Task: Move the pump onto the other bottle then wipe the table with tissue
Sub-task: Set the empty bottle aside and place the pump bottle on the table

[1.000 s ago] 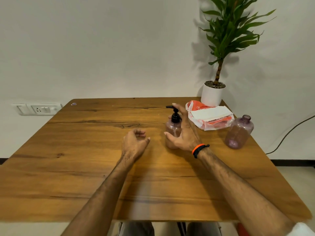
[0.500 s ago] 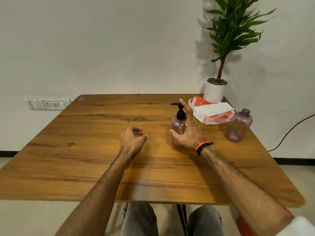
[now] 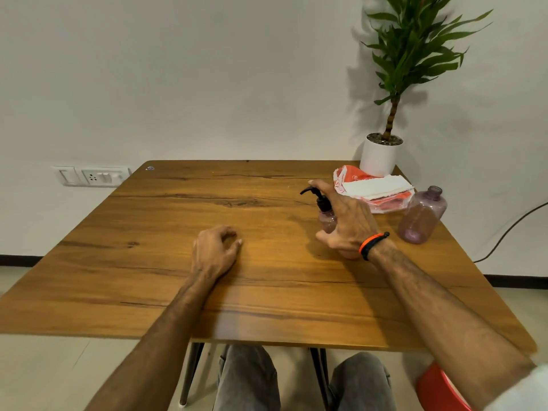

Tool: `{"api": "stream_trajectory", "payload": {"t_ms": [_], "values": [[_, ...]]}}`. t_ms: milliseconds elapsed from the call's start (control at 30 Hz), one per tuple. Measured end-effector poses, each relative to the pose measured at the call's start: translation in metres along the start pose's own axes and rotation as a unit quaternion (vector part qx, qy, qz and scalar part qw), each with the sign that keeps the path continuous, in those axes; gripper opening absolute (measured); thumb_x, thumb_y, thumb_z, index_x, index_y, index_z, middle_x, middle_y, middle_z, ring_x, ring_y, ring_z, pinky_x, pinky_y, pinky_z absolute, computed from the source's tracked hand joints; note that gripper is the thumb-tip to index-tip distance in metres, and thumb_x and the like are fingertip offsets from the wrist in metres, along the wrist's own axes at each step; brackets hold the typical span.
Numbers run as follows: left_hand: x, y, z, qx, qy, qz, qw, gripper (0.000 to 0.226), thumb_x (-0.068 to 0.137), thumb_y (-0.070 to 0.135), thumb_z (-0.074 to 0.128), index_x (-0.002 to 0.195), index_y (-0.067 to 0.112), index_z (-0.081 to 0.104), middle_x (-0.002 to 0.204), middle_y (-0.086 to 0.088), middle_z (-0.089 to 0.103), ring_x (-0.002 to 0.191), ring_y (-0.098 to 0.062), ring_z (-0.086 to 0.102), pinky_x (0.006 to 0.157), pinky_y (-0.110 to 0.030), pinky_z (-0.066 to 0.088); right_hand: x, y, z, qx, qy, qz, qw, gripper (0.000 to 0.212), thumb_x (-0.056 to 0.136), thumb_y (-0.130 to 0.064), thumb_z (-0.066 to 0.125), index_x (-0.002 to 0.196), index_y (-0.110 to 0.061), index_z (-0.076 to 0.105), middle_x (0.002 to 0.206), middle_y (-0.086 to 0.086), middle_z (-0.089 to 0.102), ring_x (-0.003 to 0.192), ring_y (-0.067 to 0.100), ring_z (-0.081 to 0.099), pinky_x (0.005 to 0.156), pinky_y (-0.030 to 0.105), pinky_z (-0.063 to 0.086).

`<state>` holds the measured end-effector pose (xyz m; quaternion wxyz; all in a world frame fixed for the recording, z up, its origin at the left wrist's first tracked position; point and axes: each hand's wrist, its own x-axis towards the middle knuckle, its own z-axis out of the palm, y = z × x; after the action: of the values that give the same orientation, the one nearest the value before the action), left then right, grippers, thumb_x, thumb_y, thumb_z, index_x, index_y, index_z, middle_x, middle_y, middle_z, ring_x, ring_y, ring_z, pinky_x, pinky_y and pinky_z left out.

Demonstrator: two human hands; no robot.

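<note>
The pump (image 3: 318, 197) sits on its bottle (image 3: 326, 221) mid-table, right hand (image 3: 347, 221) spread wide around it, not yet gripping; I'd have the loosely curled, empty left hand (image 3: 215, 250) steady the base before unscrewing.

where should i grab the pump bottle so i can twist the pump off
Wrap one hand around the pump bottle's round body from the side, where the right hand is now. Pinch the black pump collar from above, below its spout pointing left. It stands upright.
</note>
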<state>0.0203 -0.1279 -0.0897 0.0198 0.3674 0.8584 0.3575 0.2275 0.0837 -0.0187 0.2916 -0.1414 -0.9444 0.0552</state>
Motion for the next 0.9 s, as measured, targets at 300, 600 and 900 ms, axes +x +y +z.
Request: {"api": "stream_trajectory", "payload": {"t_ms": [300, 600, 900], "values": [[-0.003, -0.014, 0.008, 0.021, 0.016, 0.024, 0.999, 0.047, 0.081, 0.051, 0.055, 0.114, 0.020, 0.070, 0.128, 0.002, 0.064, 0.120, -0.021, 0.055, 0.102, -0.046, 0.043, 0.004, -0.005, 0.003, -0.003, -0.013, -0.031, 0.999, 0.088, 0.060, -0.026, 0.071, 0.137, -0.029, 0.030, 0.093, -0.002, 0.067, 0.073, 0.023, 0.066, 0.065, 0.033, 0.056], [0.000, -0.021, 0.013, 0.018, 0.014, 0.036, 0.999, 0.041, 0.085, 0.045, 0.060, 0.115, 0.020, 0.069, 0.130, 0.002, 0.063, 0.121, -0.022, 0.053, 0.104, -0.045, 0.042, 0.006, -0.006, 0.005, -0.003, -0.013, -0.022, 1.000, 0.083, 0.061, -0.025, 0.068, 0.136, -0.027, 0.032, 0.087, -0.003, 0.063, 0.067, 0.023, 0.062, 0.061, 0.032, 0.055], [0.002, -0.023, 0.016, 0.025, 0.030, 0.042, 0.998, 0.037, 0.087, 0.041, 0.063, 0.116, 0.019, 0.068, 0.130, 0.001, 0.063, 0.122, -0.023, 0.052, 0.104, -0.044, 0.041, 0.009, -0.004, 0.008, -0.008, -0.020, -0.024, 0.999, 0.090, 0.063, -0.027, 0.068, 0.142, -0.030, 0.024, 0.092, 0.003, 0.067, 0.072, 0.026, 0.065, 0.067, 0.039, 0.059]]}}
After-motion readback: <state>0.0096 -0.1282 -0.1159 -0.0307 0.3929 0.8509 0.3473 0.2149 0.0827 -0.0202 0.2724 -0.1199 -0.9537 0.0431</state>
